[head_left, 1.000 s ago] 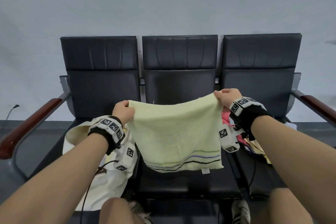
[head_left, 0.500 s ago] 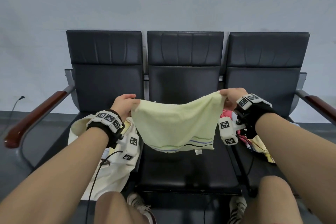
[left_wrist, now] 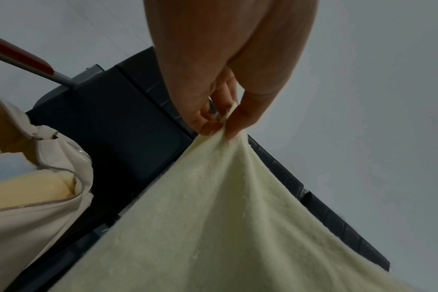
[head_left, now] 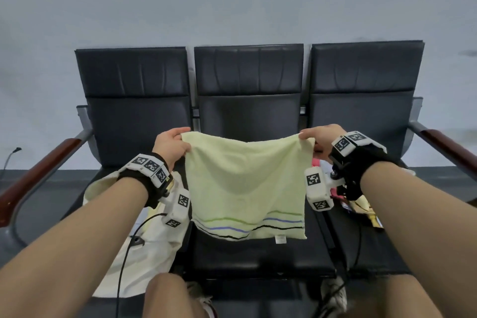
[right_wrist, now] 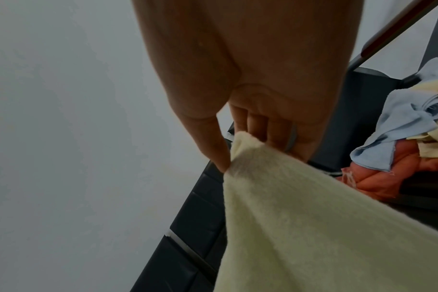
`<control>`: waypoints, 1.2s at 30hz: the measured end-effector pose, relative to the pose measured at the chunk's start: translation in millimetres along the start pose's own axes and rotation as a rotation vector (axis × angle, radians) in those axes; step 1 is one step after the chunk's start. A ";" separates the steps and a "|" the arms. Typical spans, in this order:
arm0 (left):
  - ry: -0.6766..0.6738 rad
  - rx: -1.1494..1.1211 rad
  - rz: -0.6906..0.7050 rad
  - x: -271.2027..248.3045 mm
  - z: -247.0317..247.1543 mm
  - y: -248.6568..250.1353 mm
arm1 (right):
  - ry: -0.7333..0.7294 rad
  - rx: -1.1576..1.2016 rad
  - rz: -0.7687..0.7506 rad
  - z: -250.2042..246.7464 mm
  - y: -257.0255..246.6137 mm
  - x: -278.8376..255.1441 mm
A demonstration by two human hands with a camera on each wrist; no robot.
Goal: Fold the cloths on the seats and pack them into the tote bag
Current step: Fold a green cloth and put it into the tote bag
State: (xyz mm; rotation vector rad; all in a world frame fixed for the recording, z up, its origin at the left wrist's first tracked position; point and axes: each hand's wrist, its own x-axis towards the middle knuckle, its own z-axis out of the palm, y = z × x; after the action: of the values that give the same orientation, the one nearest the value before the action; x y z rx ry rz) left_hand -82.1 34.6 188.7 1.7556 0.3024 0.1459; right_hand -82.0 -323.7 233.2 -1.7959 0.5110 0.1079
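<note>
A pale yellow towel [head_left: 245,183] with green, blue and black stripes near its lower edge hangs spread out above the middle seat [head_left: 258,253]. My left hand [head_left: 171,144] pinches its top left corner between thumb and fingers; the left wrist view shows that pinch on the towel [left_wrist: 225,217]. My right hand [head_left: 318,137] pinches the top right corner, also seen on the towel [right_wrist: 300,217] in the right wrist view. A cream tote bag [head_left: 144,253] lies on the left seat, with folded cloths [left_wrist: 25,183] inside it. More loose cloths [right_wrist: 400,138], blue, pink and yellow, are piled on the right seat.
Three black padded seats stand in a row against a grey wall. Wooden armrests [head_left: 38,170] flank the outer seats, the right armrest [head_left: 449,142] opposite. My knees and shoes show at the bottom edge. A black cable [head_left: 124,266] runs across the tote bag.
The towel swung up half a second ago and now hangs down full length again, held flat between both hands. Both grips stay the same.
</note>
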 end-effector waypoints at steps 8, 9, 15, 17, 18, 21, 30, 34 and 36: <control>0.093 0.308 0.182 9.1 0.0 -10.1 | 0.099 -0.274 -0.186 -3.2 6.3 4.9; 0.109 0.333 0.194 7.3 -0.9 -9.6 | 0.115 -0.294 -0.200 -5.9 8.0 6.4; 0.180 0.467 0.290 -15.0 4.6 0.5 | 0.200 -0.349 -0.269 -23.3 8.6 2.6; 0.212 0.484 0.311 -22.6 7.8 3.8 | 0.215 -0.365 -0.287 -26.5 8.1 -2.3; 0.231 0.498 0.323 -24.9 8.6 5.2 | 0.218 -0.376 -0.299 -28.0 9.2 -4.1; 0.270 0.509 0.316 -33.1 7.5 7.1 | 0.209 -0.400 -0.334 -33.0 16.9 -5.4; 0.315 0.483 0.298 -65.2 10.4 6.5 | 0.161 -0.380 -0.427 -48.3 35.5 -10.8; 0.307 0.455 0.281 -64.8 13.0 5.5 | 0.154 -0.366 -0.413 -47.7 37.7 -8.5; 0.300 0.444 0.272 -60.4 12.6 1.7 | 0.138 -0.341 -0.387 -48.5 38.6 -5.0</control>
State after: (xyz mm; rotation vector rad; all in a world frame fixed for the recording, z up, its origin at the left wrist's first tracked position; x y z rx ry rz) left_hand -136.4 5.4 191.9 2.2142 0.3286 0.5786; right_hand -110.9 -375.4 214.3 -2.2151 0.2412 -0.2104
